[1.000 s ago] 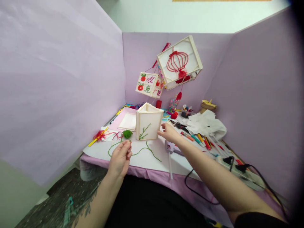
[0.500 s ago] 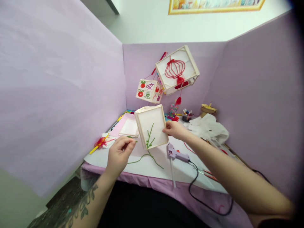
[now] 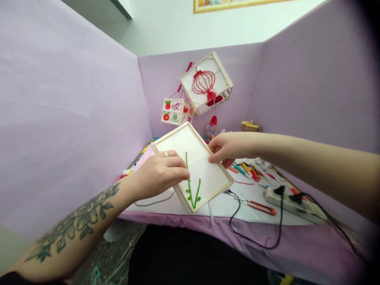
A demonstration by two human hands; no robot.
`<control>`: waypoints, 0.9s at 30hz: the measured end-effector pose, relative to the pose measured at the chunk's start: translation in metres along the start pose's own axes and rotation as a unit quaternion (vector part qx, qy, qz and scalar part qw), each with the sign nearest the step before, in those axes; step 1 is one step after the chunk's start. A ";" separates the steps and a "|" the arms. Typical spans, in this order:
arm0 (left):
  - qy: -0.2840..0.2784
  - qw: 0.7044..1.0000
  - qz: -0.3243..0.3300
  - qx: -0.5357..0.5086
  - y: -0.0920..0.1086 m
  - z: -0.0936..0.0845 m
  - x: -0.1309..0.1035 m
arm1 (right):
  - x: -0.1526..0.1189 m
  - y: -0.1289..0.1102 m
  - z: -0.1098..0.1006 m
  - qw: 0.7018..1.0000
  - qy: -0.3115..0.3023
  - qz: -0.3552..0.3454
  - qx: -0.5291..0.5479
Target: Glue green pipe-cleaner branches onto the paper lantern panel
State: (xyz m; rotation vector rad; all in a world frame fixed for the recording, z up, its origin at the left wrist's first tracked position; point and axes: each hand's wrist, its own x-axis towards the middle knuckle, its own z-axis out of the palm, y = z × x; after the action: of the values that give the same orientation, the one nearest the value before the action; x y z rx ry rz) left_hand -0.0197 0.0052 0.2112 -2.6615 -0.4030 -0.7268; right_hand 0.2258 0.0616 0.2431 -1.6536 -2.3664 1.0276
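Note:
A wood-framed white lantern panel (image 3: pixel 190 144) hangs tilted above the table, gripped along its right edge by my right hand (image 3: pixel 221 150). Green stems (image 3: pixel 194 198) with small looped leaves branch up from its lower corner. My left hand (image 3: pixel 166 174) reaches over the panel's left side, its fingertips pinched against the surface beside the upright stem. Whatever sits between those fingertips is hidden from view. A loose green strand (image 3: pixel 154 202) curves across the table below my left hand.
Two decorated lanterns hang ahead, one with a red lantern motif (image 3: pixel 204 83), one smaller with fruit pictures (image 3: pixel 175 113). Orange-handled scissors (image 3: pixel 261 206), a power strip (image 3: pixel 297 204), black cable (image 3: pixel 252 243) and several markers (image 3: pixel 246 170) lie to the right. Purple partitions (image 3: pixel 74 99) surround the table.
My left hand has moved right and onto the panel, carrying a small green piece that no longer shows. The panel has rotated and come closer. The view has shifted right.

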 end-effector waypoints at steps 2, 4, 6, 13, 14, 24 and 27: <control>-0.020 1.000 0.004 -0.011 0.003 -0.001 0.003 | -0.004 -0.004 -0.002 1.000 -0.020 0.007 -0.011; -0.028 0.999 0.007 -0.013 0.006 -0.002 0.005 | -0.008 -0.009 -0.003 0.999 -0.035 0.008 -0.010; -0.032 0.999 0.014 -0.007 0.009 -0.004 0.006 | -0.011 -0.012 -0.004 0.999 -0.044 0.009 -0.005; -0.050 0.998 0.039 0.029 0.018 -0.009 0.006 | -0.013 -0.016 -0.005 0.998 -0.063 0.009 0.015; -0.057 0.997 0.041 0.034 0.020 -0.010 0.006 | -0.012 -0.016 -0.005 0.998 -0.064 0.010 0.013; -0.087 0.991 0.078 0.058 0.021 -0.013 0.004 | -0.011 -0.017 -0.008 0.998 -0.068 0.012 -0.011; -0.090 0.991 0.075 0.059 0.019 -0.012 0.003 | -0.013 -0.018 -0.007 0.998 -0.062 0.021 -0.019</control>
State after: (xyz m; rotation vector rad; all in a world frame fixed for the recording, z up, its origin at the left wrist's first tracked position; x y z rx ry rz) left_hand -0.0153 -0.0167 0.2181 -2.6183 -0.2778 -0.4066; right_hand 0.2195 0.0504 0.2623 -1.7065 -2.4516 1.1322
